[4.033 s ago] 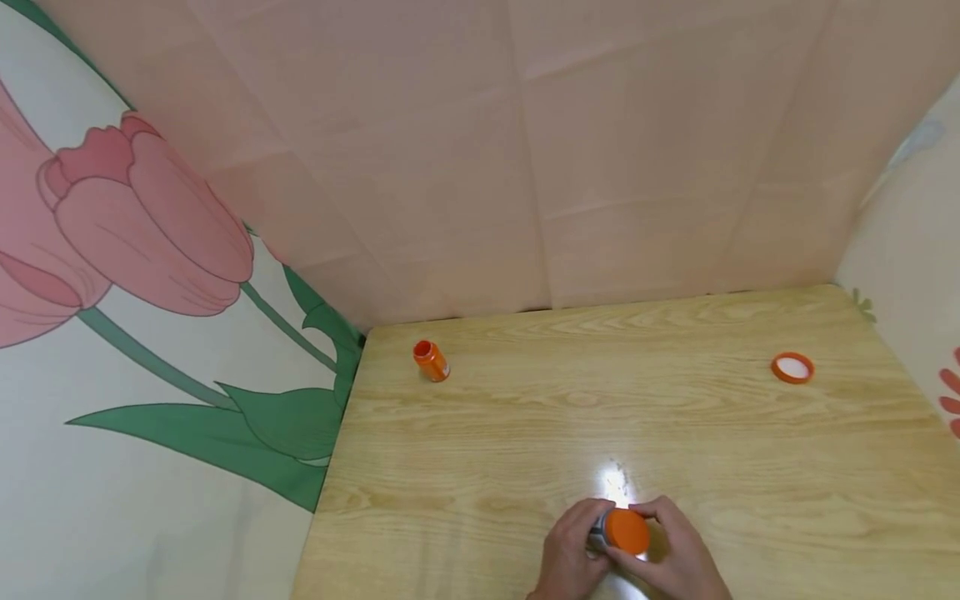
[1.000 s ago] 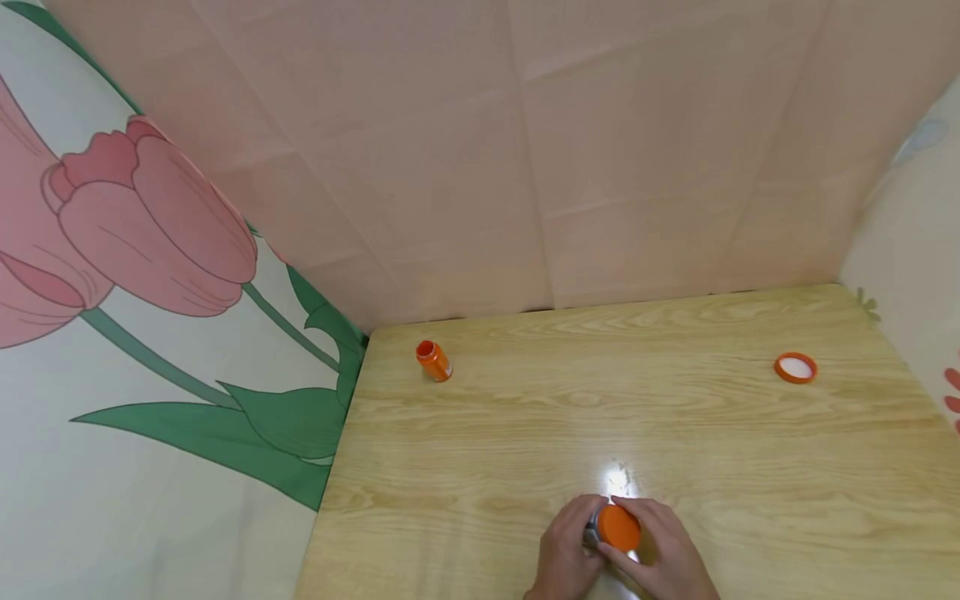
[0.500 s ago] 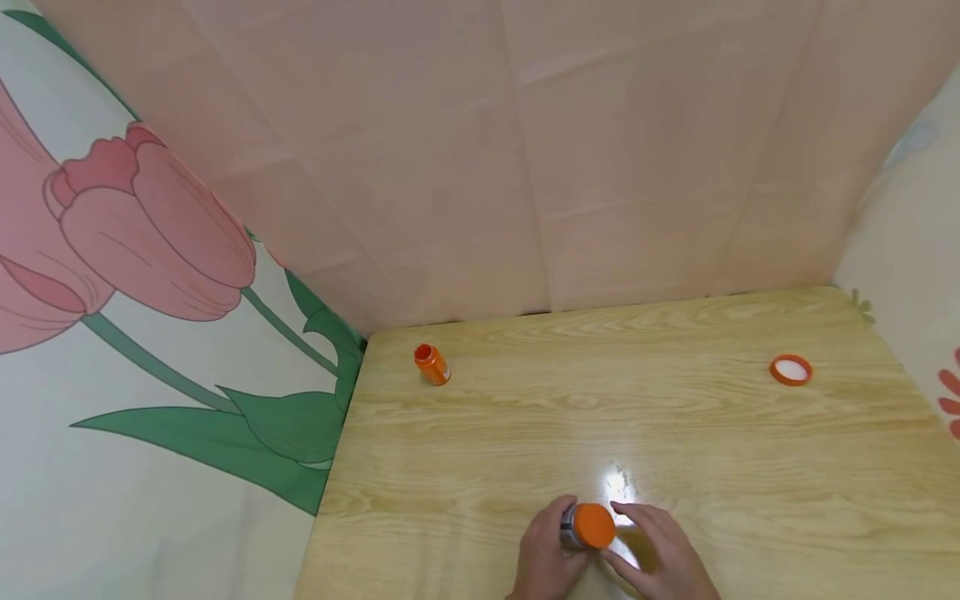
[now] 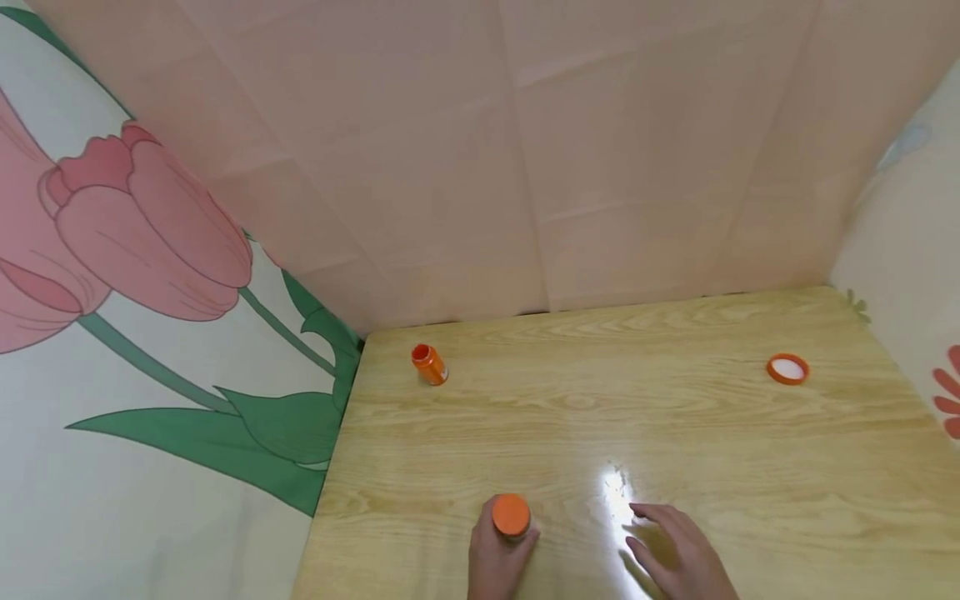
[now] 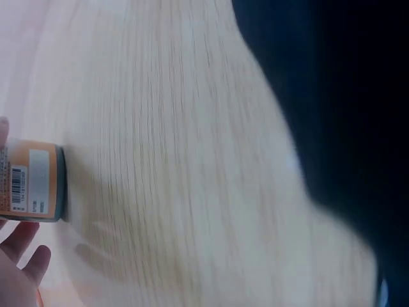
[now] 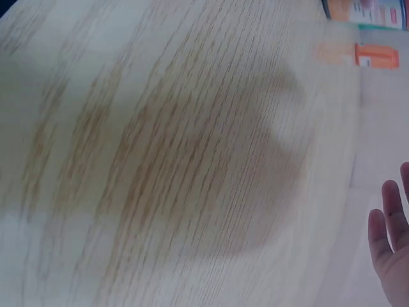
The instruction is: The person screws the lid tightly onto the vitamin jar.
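A jar with an orange lid (image 4: 512, 515) is near the table's front, left of the middle, with my left hand (image 4: 495, 553) gripping its side. In the left wrist view the jar (image 5: 33, 180) shows a printed label with a barcode and a dark base rim. To the right of it, apart from the jar, my right hand (image 4: 681, 550) holds nothing; its fingers are relaxed and spread from the thumb. The right wrist view catches the fingers of the right hand (image 6: 391, 243) at its edge and part of the jar (image 6: 367, 11) at the top right.
A small open orange bottle (image 4: 430, 365) stands at the back left of the wooden table (image 4: 585, 417). At the back right lies a ring-shaped orange lid (image 4: 787, 368) with a white inside. A pinkish cloth wall (image 4: 525, 167) closes off the back edge.
The jar has moved left in my left hand, away from the right hand. My right hand has let go of the orange lid, which stays on the jar.
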A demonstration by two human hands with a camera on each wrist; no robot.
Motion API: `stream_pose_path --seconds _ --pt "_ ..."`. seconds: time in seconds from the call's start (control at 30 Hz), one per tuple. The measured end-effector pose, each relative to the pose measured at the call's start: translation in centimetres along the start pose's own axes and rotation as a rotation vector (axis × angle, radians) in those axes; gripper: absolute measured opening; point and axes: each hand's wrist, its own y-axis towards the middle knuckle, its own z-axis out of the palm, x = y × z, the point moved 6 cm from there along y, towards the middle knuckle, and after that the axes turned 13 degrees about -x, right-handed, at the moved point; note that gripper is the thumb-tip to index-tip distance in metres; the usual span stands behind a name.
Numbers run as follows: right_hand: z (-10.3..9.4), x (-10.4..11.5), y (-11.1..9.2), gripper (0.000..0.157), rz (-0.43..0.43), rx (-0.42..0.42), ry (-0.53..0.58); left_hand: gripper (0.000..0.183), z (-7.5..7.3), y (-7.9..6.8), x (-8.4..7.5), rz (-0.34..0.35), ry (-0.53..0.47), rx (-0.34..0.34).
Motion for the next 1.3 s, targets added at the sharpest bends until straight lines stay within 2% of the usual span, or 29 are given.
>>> stream_pose_path --seconds 0.07,0.17,0.5,0.8,1.03,1.2,1.3 --pt "-0.2 -0.1 0.0 0.047 0.026 0.016 -0.015 0.069 -0.5 0.3 0.9 -0.058 -0.017 -0.018" --pt "-0.4 -0.1 -0.1 0.054 0.061 0.038 -0.047 0.070 -1.2 0.8 2.2 -0.099 -0.045 -0.050" --pt "-0.7 -0.4 -0.4 0.055 0.085 0.034 -0.070 0.073 -4.0 1.8 4.8 -0.174 -0.067 -0.170" --pt "-0.8 -0.5 -0.5 0.056 0.089 0.019 -0.095 0.070 -5.3 2.1 5.2 -0.150 -0.080 -0.208" --pt "-0.9 -0.6 -0.6 0.053 0.116 0.032 -0.111 0.070 -5.6 2.1 5.3 -0.201 -0.058 -0.191" --pt "-1.0 -0.7 -0.7 0.054 0.122 0.019 -0.108 0.072 -5.4 1.9 5.4 -0.210 -0.103 -0.215" --pt "-1.1 -0.8 -0.8 0.055 0.123 0.027 -0.104 0.082 -5.2 1.5 5.6 -0.268 -0.124 -0.247"
